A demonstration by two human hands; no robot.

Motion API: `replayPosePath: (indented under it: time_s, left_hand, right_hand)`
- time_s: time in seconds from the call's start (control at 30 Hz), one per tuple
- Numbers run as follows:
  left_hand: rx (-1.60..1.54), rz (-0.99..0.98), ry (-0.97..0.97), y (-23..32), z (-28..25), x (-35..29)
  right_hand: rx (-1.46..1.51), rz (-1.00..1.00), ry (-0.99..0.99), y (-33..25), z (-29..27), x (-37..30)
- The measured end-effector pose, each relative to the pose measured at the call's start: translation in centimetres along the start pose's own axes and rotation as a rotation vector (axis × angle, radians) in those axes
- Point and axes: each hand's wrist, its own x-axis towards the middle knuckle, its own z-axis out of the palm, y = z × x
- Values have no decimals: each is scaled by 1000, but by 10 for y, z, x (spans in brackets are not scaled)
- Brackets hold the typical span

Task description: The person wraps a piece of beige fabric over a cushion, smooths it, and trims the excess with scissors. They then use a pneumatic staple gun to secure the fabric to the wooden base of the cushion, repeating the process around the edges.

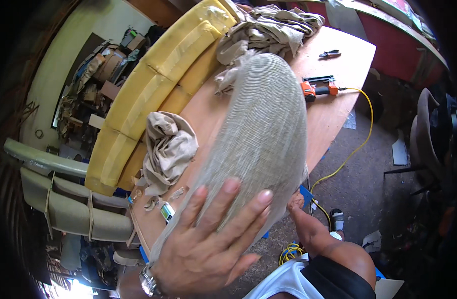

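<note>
Ribbed upholstered panel beneath splayed, empty left hand; right hand alongside, grip unclear

An upholstery workshop was indicated by an orange staple gun and pliers on the desk, yellow foam padding and heaped beige fabric.

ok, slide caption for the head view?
Bare left grip spread open over a curved, ribbed grey-beige fabric piece; orange-and-black handheld tool lies on the light-brown wooden table.
</note>
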Motion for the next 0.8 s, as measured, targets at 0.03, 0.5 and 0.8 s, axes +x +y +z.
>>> replayPosePath:
  time_s: [0.03, 0.5, 0.8]
  left_hand:
    - [-13, 21, 40, -5, 1, 4]
    - [772, -417, 737, 52, 206, -71]
    - [645, -424, 891, 52, 285, -61]
  right_hand:
    - [-25, -4, 24, -4, -1, 3]
    - [267, -561, 280, -160, -190, 44]
    - [508, -2021, 65, -390, -431, -299]
